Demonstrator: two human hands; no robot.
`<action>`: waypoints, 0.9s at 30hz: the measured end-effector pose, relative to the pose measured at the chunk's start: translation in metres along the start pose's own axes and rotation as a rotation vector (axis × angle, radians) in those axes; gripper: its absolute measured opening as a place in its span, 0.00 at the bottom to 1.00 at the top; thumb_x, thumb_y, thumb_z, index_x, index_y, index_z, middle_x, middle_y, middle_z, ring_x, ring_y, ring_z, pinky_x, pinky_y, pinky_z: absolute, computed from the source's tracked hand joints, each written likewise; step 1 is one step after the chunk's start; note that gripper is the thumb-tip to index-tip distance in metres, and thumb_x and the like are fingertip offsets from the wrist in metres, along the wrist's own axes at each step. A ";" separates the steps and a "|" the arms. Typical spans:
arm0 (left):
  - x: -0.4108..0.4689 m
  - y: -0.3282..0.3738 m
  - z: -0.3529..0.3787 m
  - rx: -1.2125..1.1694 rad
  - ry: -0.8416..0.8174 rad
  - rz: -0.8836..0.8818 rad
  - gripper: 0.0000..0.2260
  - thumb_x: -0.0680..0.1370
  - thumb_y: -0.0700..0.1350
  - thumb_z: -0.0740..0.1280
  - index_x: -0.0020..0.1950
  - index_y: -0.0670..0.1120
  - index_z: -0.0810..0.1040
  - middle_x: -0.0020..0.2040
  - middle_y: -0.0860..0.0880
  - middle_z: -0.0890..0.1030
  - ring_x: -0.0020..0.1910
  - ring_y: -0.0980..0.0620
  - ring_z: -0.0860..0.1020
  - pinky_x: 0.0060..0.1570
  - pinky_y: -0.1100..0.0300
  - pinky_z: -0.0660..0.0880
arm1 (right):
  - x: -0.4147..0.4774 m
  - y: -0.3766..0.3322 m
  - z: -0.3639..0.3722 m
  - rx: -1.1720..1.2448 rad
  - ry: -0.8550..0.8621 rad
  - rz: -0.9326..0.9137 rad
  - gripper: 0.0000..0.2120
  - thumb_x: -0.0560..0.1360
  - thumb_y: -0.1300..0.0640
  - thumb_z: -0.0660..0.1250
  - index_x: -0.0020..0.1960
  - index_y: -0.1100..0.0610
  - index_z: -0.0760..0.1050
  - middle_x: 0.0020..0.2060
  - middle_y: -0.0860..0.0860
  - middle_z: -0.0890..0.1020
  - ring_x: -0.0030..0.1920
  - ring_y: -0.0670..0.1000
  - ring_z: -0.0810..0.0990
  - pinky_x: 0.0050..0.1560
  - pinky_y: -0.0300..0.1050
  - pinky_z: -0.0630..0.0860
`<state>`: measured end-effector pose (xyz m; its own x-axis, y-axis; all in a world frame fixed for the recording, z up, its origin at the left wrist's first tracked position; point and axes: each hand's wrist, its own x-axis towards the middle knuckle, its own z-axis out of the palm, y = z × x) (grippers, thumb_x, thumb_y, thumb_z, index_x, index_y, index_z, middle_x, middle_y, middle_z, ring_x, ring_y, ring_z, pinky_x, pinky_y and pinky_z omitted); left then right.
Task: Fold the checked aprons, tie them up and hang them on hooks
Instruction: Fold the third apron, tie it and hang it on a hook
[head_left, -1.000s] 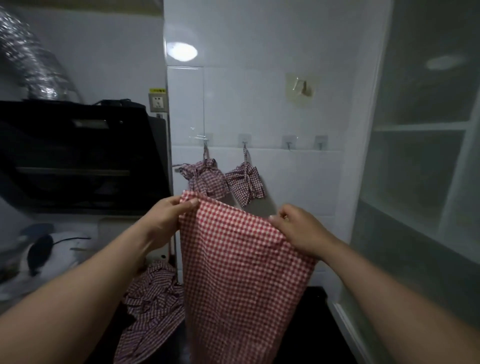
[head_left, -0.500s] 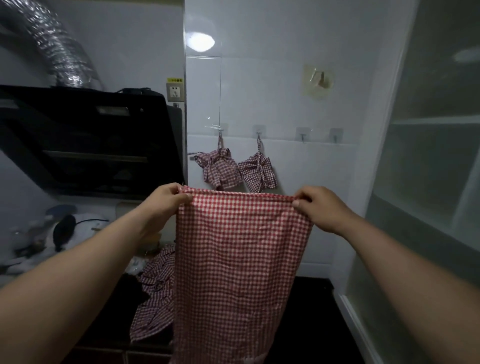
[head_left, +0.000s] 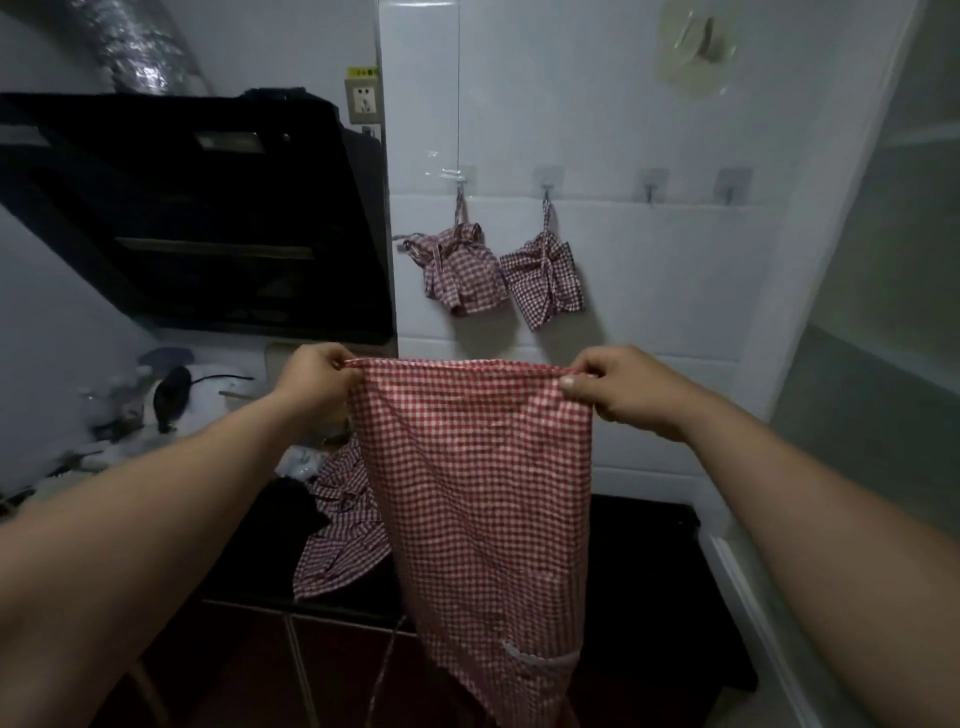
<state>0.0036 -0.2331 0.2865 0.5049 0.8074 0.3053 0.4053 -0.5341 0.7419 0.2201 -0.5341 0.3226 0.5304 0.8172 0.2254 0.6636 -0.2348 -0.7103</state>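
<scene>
A red-and-white checked apron (head_left: 483, 499) hangs flat in front of me, folded lengthwise, with a strap dangling below. My left hand (head_left: 317, 384) pinches its top left corner and my right hand (head_left: 618, 389) pinches its top right corner, so the top edge is stretched level. Two tied checked apron bundles hang on the white tiled wall: one (head_left: 460, 270) on the leftmost hook, the other (head_left: 543, 278) on the hook beside it. Two more hooks (head_left: 649, 182) (head_left: 730, 182) to the right carry nothing. Another checked apron (head_left: 343, 519) lies crumpled on the dark counter.
A black range hood (head_left: 197, 208) juts out at the left under a silver duct (head_left: 140, 47). A wall socket (head_left: 363, 101) sits beside it. White kitchen items (head_left: 171, 400) crowd the left counter. A frosted glass cabinet (head_left: 883, 260) stands at the right.
Both hands moved apart and pulled the apron's top edge from slanted to level and taut. The view tilted down, so the hooks and bundles now sit higher in frame.
</scene>
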 end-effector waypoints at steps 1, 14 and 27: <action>0.000 -0.004 -0.002 0.000 0.025 -0.025 0.04 0.82 0.41 0.69 0.50 0.44 0.83 0.47 0.46 0.84 0.43 0.52 0.80 0.41 0.57 0.74 | 0.003 0.004 0.014 0.036 -0.043 0.003 0.08 0.81 0.56 0.70 0.44 0.59 0.79 0.28 0.47 0.77 0.27 0.46 0.71 0.28 0.40 0.67; 0.150 0.144 0.219 -0.042 -0.146 0.356 0.07 0.79 0.38 0.66 0.51 0.43 0.84 0.44 0.45 0.84 0.45 0.46 0.82 0.46 0.55 0.78 | 0.038 0.171 0.039 0.254 -0.006 0.370 0.08 0.83 0.56 0.66 0.45 0.57 0.75 0.33 0.51 0.83 0.30 0.50 0.80 0.26 0.38 0.69; 0.047 0.068 0.618 -0.025 -0.921 0.373 0.12 0.81 0.37 0.63 0.56 0.46 0.85 0.58 0.46 0.85 0.60 0.46 0.81 0.64 0.56 0.75 | -0.099 0.426 0.118 0.178 0.137 1.090 0.10 0.80 0.57 0.66 0.41 0.58 0.72 0.36 0.58 0.85 0.30 0.53 0.84 0.26 0.40 0.75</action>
<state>0.5258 -0.3863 -0.0176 0.9959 0.0728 -0.0530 0.0889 -0.7000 0.7086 0.3885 -0.6529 -0.0809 0.8443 0.1517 -0.5140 -0.2727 -0.7040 -0.6557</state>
